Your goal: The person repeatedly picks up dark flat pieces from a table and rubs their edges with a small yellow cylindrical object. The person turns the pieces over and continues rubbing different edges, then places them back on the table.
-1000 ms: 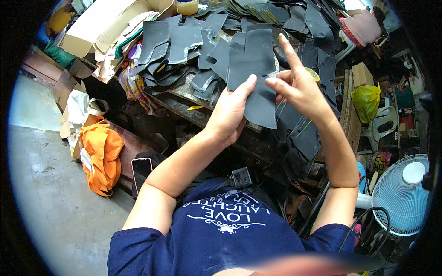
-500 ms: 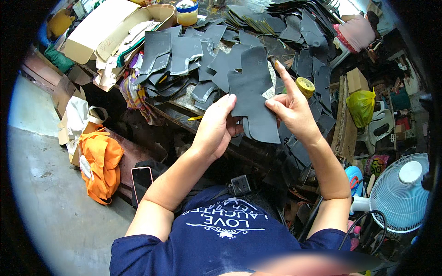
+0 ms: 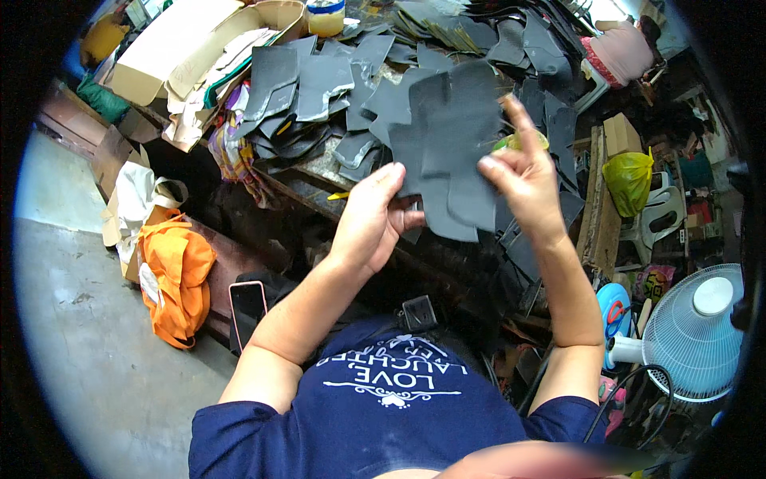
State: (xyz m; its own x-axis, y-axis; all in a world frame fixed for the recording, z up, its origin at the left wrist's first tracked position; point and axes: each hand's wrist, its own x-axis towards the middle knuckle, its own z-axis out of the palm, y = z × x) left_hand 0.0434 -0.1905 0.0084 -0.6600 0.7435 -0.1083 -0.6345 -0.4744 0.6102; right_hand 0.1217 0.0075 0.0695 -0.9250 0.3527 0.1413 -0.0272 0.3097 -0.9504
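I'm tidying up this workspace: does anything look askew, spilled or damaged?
No spill or damage stands out. The dark sheets between the left hand and right hand are askew, their edges offset; the dark pieces beyond lie jumbled and overlapping.

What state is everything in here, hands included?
Dark sheet pieces: held up, overlapping
Left hand: gripping their left side
Right hand: pinching them, index finger extended
Cardboard box: open, papers inside
Jar: lidded or not, unclear
Phone: screen dark
Yellow-green bag: gathered at top
Orange cloth: crumpled
Fan: cannot tell if running
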